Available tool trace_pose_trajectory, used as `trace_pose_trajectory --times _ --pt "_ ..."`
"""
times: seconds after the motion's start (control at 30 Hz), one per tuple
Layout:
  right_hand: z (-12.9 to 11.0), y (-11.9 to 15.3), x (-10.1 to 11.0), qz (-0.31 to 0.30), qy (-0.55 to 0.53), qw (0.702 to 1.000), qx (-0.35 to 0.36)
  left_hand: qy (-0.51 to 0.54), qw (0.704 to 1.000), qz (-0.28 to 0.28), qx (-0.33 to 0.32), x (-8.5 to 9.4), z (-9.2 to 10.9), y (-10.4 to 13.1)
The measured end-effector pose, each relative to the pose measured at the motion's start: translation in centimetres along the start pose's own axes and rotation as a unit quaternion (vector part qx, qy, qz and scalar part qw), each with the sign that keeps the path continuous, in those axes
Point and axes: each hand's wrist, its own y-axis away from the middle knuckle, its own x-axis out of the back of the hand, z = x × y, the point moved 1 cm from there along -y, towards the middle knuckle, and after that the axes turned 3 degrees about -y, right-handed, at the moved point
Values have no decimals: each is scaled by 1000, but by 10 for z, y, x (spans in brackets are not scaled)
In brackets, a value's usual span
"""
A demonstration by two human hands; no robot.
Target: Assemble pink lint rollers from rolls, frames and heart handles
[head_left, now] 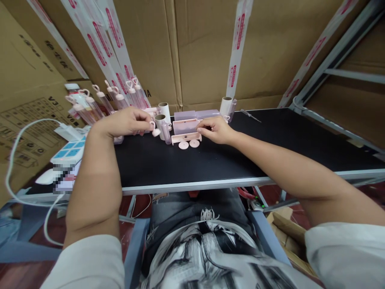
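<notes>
**Small pink cap in the left hand, pink tray under the right**

Over on the far left of the black tabletop (150, 168), a row of clear tubes (105, 100) with pink heart-looped tops leans beside a bottle (72, 86). Nearer on that side sits a power strip (69, 151) with a plug in it. A white cylinder (160, 119) and a short clear tube (166, 133) stand between the left hand (130, 121) and the pink tray (186, 137), in the way of a straight path across. Two pink discs (183, 145) lie at the tray's near edge; a pink-rimmed lilac box (185, 127) is just beyond it. Another white cylinder (225, 105) stands farther right, and a screwdriver (251, 115) lies beyond that.

The left fingers are pinched around the pink cap (156, 132), above the table; its rounded end points down and to the right. The right hand (218, 129) has thumb and fingers close together at the tray's right end, but I can't tell whether they grip it. The tray's long axis runs left to right.

The left carton (30, 100) reads "V3" and "V6". The red labels on the tape (240, 28) are too small to read.
</notes>
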Motion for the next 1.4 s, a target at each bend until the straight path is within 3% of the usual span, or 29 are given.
trace_pose_trajectory --times 0.07,0.13,0.2,0.33,0.47,0.6,0.73,0.8,0.97,1.07,1.2,1.4 --pt "0 0 0 -3 -4 1000 -2 49 989 117 -81 -2 8 0" --pt "0 0 0 -6 -7 1000 0 59 973 164 -150 -13 17 -5" --pt "-1 -1 0 -8 -11 1000 3 61 978 137 -145 -26 23 -13" --pt "-1 -1 -1 -12 -18 1000 -2 82 991 83 -70 -42 26 -22" --pt "-1 -1 -1 -10 -23 1000 0 85 994 72 -12 -42 28 -20" --pt "2 0 -1 -2 -25 1000 -9 93 993 68 24 -31 30 -10" --pt "2 0 -4 17 -46 998 -31 125 987 103 1 -18 32 3" --pt "0 0 -7 12 -78 996 -39 157 979 125 -23 -19 36 6" --pt "-19 0 -15 -68 -180 981 -29 250 941 190 -125 -54 58 -4" --pt "-27 -1 -14 -1 -182 982 -40 290 924 200 -148 -76 67 -15" --pt "-24 -3 -9 110 -238 959 -110 335 913 163 -165 -87 66 -24" --pt "-22 -7 -2 135 -345 916 -151 310 932 125 -140 -87 61 -26"
